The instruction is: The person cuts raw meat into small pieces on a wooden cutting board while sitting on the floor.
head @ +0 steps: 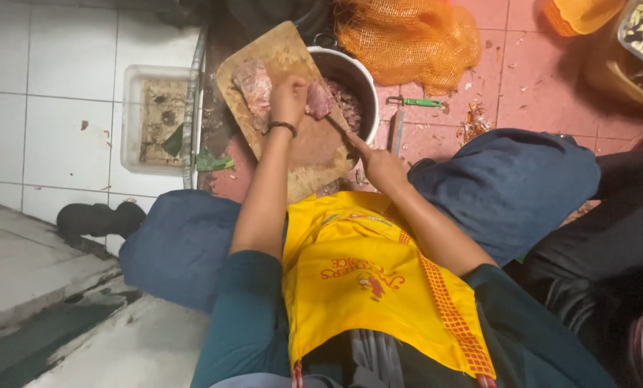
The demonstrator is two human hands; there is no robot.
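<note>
Meat (pixel 318 100) is pinned on the board (pixel 293 54) by the left hand (pixel 288 98), fingers closed over it. Knife (pixel 338 129) is gripped in the right hand (pixel 380 167), blade at the meat. Judged soft, wet, slippery; best held from above, fingertips curled back. Pot (pixel 361 75) sits just beside.

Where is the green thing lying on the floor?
In the head view, the green-handled tool lies on the pink tiles, right of the metal pot and just below the orange mesh bag.
</note>
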